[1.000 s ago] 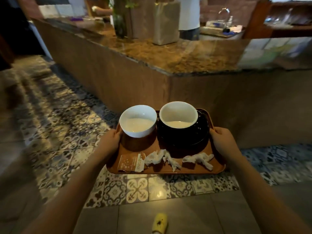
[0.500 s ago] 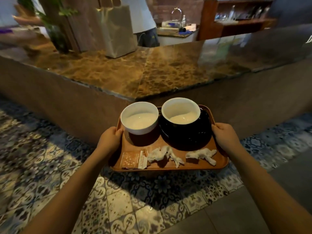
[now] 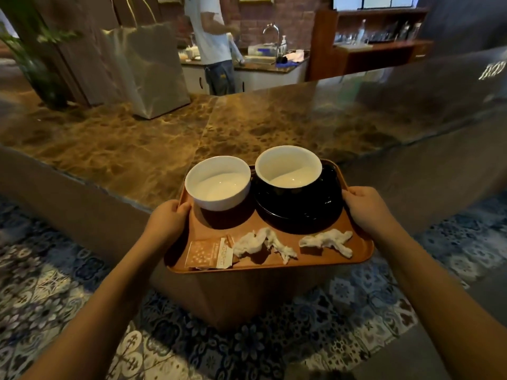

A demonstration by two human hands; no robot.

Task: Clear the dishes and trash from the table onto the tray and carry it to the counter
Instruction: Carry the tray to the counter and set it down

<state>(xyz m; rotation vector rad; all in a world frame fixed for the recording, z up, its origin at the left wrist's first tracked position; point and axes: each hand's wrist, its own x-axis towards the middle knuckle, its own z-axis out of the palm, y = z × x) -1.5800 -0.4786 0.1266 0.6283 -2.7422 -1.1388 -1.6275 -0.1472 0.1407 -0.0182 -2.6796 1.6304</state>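
Note:
I carry a brown tray (image 3: 315,260) in the air, its far edge over the corner of the brown marble counter (image 3: 247,127). My left hand (image 3: 167,223) grips the tray's left rim and my right hand (image 3: 365,207) grips its right rim. On the tray stand a white cup (image 3: 218,183) at the back left and a black cup with a white inside (image 3: 288,171) on a black saucer (image 3: 301,215) at the back right. Along the front lie an orange paper packet (image 3: 210,253) and two crumpled white napkins (image 3: 263,242) (image 3: 326,241).
A grey paper bag (image 3: 148,67) and a potted plant (image 3: 35,61) stand on the counter at the left. Behind the counter a person in a white shirt (image 3: 211,42) stands at a sink (image 3: 263,57). Wooden shelves (image 3: 378,37) are at the right. Patterned tiles (image 3: 55,283) cover the floor.
I have walked closer to the counter with the tray. The counter corner now lies right under the tray's far edge, and the view has swung toward the sink area.

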